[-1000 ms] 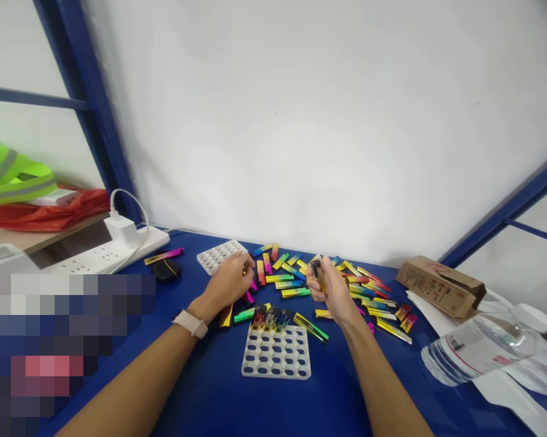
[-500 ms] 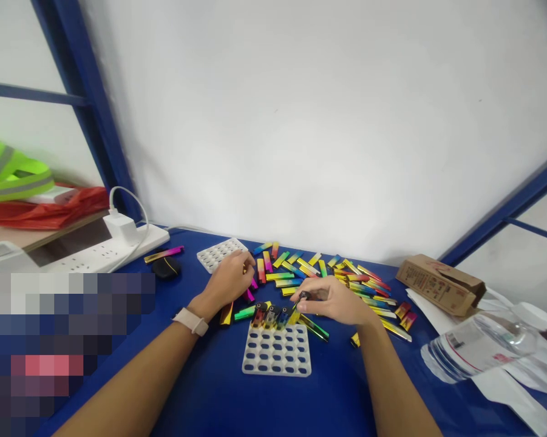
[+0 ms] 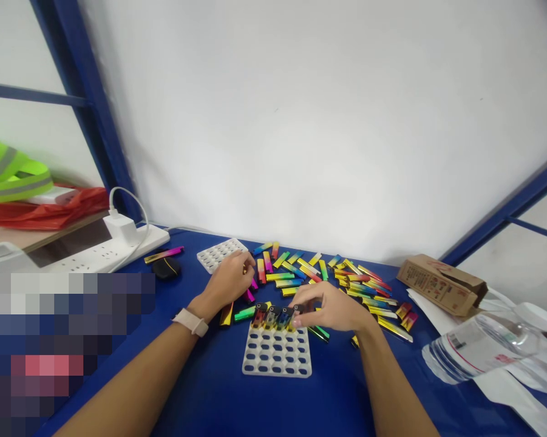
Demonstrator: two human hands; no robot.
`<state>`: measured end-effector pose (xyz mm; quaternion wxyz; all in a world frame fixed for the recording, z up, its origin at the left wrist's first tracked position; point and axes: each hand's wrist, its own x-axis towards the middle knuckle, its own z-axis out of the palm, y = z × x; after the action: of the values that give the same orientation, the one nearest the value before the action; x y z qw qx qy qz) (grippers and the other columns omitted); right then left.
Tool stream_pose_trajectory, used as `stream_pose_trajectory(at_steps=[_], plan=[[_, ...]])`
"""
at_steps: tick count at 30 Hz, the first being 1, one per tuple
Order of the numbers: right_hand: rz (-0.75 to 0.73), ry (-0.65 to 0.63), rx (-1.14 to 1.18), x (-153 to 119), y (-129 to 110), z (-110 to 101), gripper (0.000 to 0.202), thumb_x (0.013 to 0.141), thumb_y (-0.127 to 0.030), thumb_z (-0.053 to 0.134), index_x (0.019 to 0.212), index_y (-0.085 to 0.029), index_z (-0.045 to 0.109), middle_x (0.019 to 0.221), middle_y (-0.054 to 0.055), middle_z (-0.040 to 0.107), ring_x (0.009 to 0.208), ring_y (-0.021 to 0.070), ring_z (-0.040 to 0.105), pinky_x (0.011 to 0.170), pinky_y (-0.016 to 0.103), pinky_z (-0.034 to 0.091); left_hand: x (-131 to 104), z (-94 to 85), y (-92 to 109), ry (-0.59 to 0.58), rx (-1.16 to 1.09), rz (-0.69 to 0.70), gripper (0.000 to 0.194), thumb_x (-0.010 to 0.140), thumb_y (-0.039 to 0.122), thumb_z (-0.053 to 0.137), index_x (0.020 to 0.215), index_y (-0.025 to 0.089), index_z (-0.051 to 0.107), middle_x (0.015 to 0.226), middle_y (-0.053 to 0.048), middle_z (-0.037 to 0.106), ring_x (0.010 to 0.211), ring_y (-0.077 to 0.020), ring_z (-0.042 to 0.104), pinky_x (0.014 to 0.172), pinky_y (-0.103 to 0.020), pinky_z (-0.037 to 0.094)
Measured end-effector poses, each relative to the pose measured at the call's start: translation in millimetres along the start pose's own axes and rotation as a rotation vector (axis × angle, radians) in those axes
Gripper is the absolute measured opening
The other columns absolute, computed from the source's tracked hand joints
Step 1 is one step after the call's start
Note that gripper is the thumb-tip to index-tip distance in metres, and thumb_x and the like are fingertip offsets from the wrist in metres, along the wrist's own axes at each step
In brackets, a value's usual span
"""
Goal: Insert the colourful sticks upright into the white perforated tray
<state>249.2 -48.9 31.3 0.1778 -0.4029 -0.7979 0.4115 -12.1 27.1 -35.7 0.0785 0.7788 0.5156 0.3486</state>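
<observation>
A white plastic tray [image 3: 277, 352] with rows of oval holes lies on the blue table before me. Several black-topped lighters [image 3: 271, 317] stand upright along its far row. My right hand [image 3: 330, 308] pinches another lighter [image 3: 295, 315] at the right of that row; its lower end seems to sit in a hole, partly hidden by the fingers. My left hand [image 3: 234, 276] is closed beyond the tray's left side, near a second white tray [image 3: 218, 252]. A small gold, shiny bit of a lighter [image 3: 246, 269] shows between its fingers.
Many loose metallic coloured lighters [image 3: 295, 270] spread along the back of the table. To the right are a cardboard box [image 3: 437, 285], papers and a plastic bottle [image 3: 473, 346] on its side. A black mouse [image 3: 166, 267] and a power strip [image 3: 104, 255] lie left.
My right hand has lowered the lighter from a tilt above the tray to upright in the far row. My left hand has stayed in place.
</observation>
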Motion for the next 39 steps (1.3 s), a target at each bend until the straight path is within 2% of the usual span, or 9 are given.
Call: stream_pose_trajectory(at_steps=[2, 6, 8, 14, 20, 25, 28, 35, 39], plan=[[0.03, -0.017, -0.02, -0.7, -1.2, 0.0, 0.032, 0.074, -0.048, 0.083, 0.096, -0.024, 0.08, 0.093, 0.004, 0.071, 0.08, 0.0198, 0.062, 0.068, 0.03, 0.044, 0.2, -0.3, 0.1, 0.001, 0.001, 0.003, 0.016, 0.083, 0.013, 0.048, 0.086, 0.021, 0.061, 0.086, -0.005, 0.065, 0.082, -0.0222, 0.062, 0.076, -0.034, 0.045], [0.124, -0.107, -0.035, -5.3, 1.9, -6.3, 0.061, 0.064, -0.05, 0.089, 0.119, -0.028, 0.073, 0.096, 0.003, 0.068, 0.077, 0.0178, 0.058, 0.063, 0.028, 0.042, 0.6, -0.3, -0.3, 0.003, 0.002, 0.003, 0.015, 0.083, 0.013, 0.048, 0.086, 0.021, 0.061, 0.086, -0.005, 0.065, 0.082, -0.0222, 0.062, 0.076, -0.034, 0.045], [0.154, -0.121, -0.06, -7.3, 7.3, -9.6, 0.066, 0.063, -0.048, 0.09, 0.122, -0.027, 0.07, 0.091, 0.001, 0.064, 0.075, 0.0157, 0.055, 0.061, 0.026, 0.04, 0.6, 0.1, -0.8, 0.005, 0.002, 0.002, 0.015, 0.083, 0.014, 0.048, 0.086, 0.021, 0.061, 0.086, -0.005, 0.065, 0.082, -0.0221, 0.062, 0.075, -0.034, 0.045], [0.347, -0.129, -0.172, -8.6, 19.6, -12.1, 0.042, 0.064, -0.042, 0.087, 0.092, -0.019, 0.065, 0.065, -0.006, 0.052, 0.057, 0.0105, 0.047, 0.05, 0.024, 0.032, 0.1, 0.8, -1.3, 0.004, 0.002, 0.007, 0.015, 0.082, 0.013, 0.049, 0.084, 0.021, 0.061, 0.086, -0.004, 0.065, 0.08, -0.0213, 0.061, 0.074, -0.032, 0.044], [0.431, -0.139, -0.286, -10.1, 13.3, -12.1, 0.033, 0.064, -0.035, 0.083, 0.087, -0.019, 0.068, 0.065, -0.005, 0.058, 0.057, 0.0115, 0.052, 0.049, 0.025, 0.032, 0.4, 1.0, -1.9, 0.002, 0.009, 0.006, 0.015, 0.082, 0.013, 0.049, 0.083, 0.021, 0.062, 0.086, -0.004, 0.065, 0.081, -0.0212, 0.061, 0.074, -0.032, 0.044], [0.482, -0.132, -0.315, -8.5, 13.4, -11.2, 0.024, 0.061, -0.027, 0.08, 0.076, -0.019, 0.064, 0.056, -0.007, 0.053, 0.053, 0.0107, 0.047, 0.046, 0.025, 0.029, 0.7, 1.0, -1.7, 0.0, 0.004, 0.001, 0.015, 0.083, 0.014, 0.049, 0.084, 0.021, 0.061, 0.085, -0.004, 0.065, 0.08, -0.0212, 0.061, 0.074, -0.033, 0.044], [0.397, -0.071, -0.306, -7.9, 15.5, -10.6, 0.02, 0.064, -0.027, 0.077, 0.074, -0.019, 0.061, 0.055, -0.008, 0.047, 0.052, 0.0096, 0.042, 0.047, 0.025, 0.027, 0.3, 0.6, -1.4, -0.004, 0.008, 0.002, 0.015, 0.083, 0.014, 0.049, 0.084, 0.021, 0.062, 0.086, -0.005, 0.065, 0.08, -0.0215, 0.061, 0.074, -0.033, 0.045], [0.175, 0.279, -0.215, -4.8, 20.0, -7.6, 0.02, 0.082, -0.039, 0.069, 0.079, -0.022, 0.058, 0.061, -0.007, 0.035, 0.055, 0.0115, 0.035, 0.053, 0.026, 0.028, 0.0, -0.4, 0.1, 0.001, 0.009, 0.002, 0.016, 0.082, 0.012, 0.049, 0.084, 0.021, 0.062, 0.086, -0.005, 0.065, 0.082, -0.0224, 0.062, 0.074, -0.033, 0.045], [0.101, 0.414, -0.26, -1.5, 21.4, -6.9, 0.016, 0.084, -0.037, 0.068, 0.085, -0.022, 0.063, 0.076, -0.002, 0.048, 0.065, 0.0144, 0.044, 0.06, 0.029, 0.036, 0.2, -0.6, 0.3, 0.005, 0.003, -0.001, 0.016, 0.082, 0.012, 0.05, 0.083, 0.021, 0.063, 0.086, -0.005, 0.065, 0.082, -0.0223, 0.062, 0.074, -0.033, 0.046]])
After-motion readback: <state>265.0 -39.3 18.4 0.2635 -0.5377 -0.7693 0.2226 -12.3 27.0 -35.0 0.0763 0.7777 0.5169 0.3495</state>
